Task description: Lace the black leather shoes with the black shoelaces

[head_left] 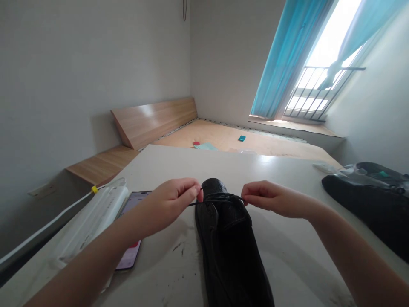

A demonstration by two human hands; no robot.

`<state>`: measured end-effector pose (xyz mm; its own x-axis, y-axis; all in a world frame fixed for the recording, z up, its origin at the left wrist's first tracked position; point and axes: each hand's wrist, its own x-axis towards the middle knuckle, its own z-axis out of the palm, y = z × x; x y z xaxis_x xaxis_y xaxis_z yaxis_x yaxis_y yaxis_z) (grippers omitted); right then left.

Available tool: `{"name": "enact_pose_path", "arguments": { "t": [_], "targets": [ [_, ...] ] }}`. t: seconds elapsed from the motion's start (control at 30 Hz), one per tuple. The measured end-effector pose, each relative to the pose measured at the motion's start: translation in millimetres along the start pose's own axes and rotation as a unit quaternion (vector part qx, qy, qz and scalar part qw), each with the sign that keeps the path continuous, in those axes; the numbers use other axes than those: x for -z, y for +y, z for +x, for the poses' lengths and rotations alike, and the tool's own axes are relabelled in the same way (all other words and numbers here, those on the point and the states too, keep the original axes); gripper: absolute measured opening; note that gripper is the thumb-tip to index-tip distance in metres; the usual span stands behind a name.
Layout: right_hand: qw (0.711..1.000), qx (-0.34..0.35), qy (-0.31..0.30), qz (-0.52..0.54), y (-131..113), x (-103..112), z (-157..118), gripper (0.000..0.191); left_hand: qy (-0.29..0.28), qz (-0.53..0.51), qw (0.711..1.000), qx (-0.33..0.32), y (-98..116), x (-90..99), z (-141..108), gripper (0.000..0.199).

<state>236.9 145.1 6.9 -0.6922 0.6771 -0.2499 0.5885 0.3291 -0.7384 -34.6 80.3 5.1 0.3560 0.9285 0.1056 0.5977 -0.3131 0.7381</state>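
Note:
A black lace-up shoe (234,251) stands on the white table, its toe pointing away from me and its opening toward me. Black laces (220,197) cross over its upper part. My left hand (174,200), at the left of the shoe, pinches one lace between thumb and fingers. On the other side my right hand (271,197) is closed on the lace near the shoe's right edge. The lace runs between both hands across the shoe.
A phone (132,230) lies under my left forearm, beside a white power strip (96,221) with a cable. Another black shoe (361,204) with clear plastic is at the right. Beyond the white table (179,162) is a wooden surface with small items.

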Motion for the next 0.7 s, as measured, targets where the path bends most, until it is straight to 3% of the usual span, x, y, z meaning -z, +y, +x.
{"name": "enact_pose_path", "arguments": {
  "t": [0.13, 0.3, 0.47, 0.7],
  "targets": [
    [0.997, -0.041, -0.056, -0.021, 0.6, 0.1, -0.3, 0.034, -0.018, 0.146, 0.988, -0.042, 4.8, -1.2, -7.6, 0.034],
    [0.996, -0.039, -0.066, -0.037, -2.5, 1.3, -3.8, 0.035, -0.024, 0.215, 0.972, -0.090, 3.1, -0.4, -9.4, 0.033],
    [0.999, -0.028, -0.036, -0.026, -8.9, -0.5, -6.7, 0.034, -0.034, 0.246, 0.962, -0.112, -1.2, -9.9, -7.9, 0.032],
    [0.998, -0.024, -0.051, -0.021, -9.0, 1.1, -8.2, 0.033, -0.049, 0.256, 0.960, -0.099, 0.8, -18.5, -5.2, 0.032]
  ]
}}
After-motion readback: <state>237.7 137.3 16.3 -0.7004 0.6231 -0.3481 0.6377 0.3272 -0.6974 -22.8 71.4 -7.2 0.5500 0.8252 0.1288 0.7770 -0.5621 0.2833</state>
